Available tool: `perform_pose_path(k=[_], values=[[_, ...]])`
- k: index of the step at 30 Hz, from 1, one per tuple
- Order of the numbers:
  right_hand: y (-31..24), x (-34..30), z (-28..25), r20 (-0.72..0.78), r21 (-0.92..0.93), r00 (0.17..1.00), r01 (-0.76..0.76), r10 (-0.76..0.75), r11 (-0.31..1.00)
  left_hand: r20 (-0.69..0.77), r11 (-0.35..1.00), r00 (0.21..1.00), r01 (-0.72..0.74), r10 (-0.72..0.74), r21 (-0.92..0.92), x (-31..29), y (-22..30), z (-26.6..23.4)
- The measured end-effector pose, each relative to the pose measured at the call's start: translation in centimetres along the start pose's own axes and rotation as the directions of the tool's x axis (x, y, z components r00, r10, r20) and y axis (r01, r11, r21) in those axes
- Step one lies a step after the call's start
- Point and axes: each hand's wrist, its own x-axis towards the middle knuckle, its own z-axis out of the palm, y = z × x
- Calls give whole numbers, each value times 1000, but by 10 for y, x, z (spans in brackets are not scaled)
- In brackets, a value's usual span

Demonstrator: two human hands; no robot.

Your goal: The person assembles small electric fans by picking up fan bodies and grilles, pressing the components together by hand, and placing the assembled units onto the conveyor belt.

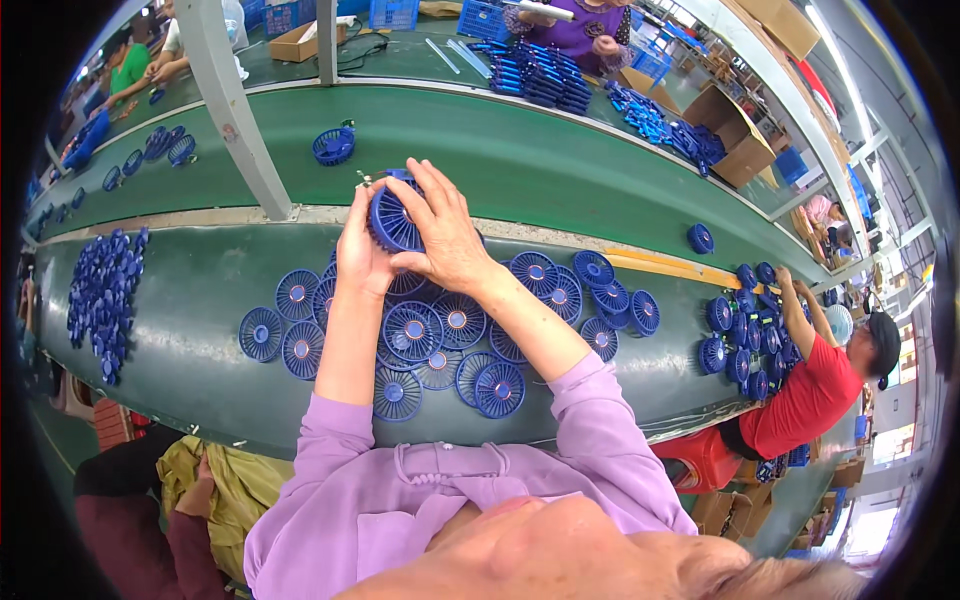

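Between my two hands, above the workbench, is a round blue fan housing with radial ribs and a small greenish part at its top. My left hand cups it from the left, fingers pointing upward. My right hand closes over its right side, with the fingers bent across the rim. Below my wrists lie several loose blue fan grilles, round and spoked, overlapping in a heap. Part of that heap is hidden by my forearms.
A green conveyor belt runs beyond the bench, carrying another fan housing. A white post rises at left. Small blue parts are piled on the bench's left; a person in red works among fan housings at right.
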Motion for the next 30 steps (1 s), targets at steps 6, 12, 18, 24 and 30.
perform_pose_path(k=[6, 12, 18, 24, 30], values=[[1, -3, 35, -29, 564, 975, -165, 218, 809, -29, 760, 849, -456, 527, 464, -10, -21, 20], [-23, 19, 33, 45, 872, 967, -160, 250, 463, 335, 62, 488, -632, 806, 772, -9, -24, 15], [-10, 14, 39, 210, 840, 904, -362, 373, 405, 265, 123, 588, -536, 764, 835, -2, -26, 2], [108, 4, 18, -47, 466, 808, -503, 588, 728, 319, -102, 868, -304, 380, 947, 11, -2, -15], [184, -63, -17, -266, -425, 723, -681, 637, 596, 383, -330, 810, -250, 444, 910, 98, 38, -39]])
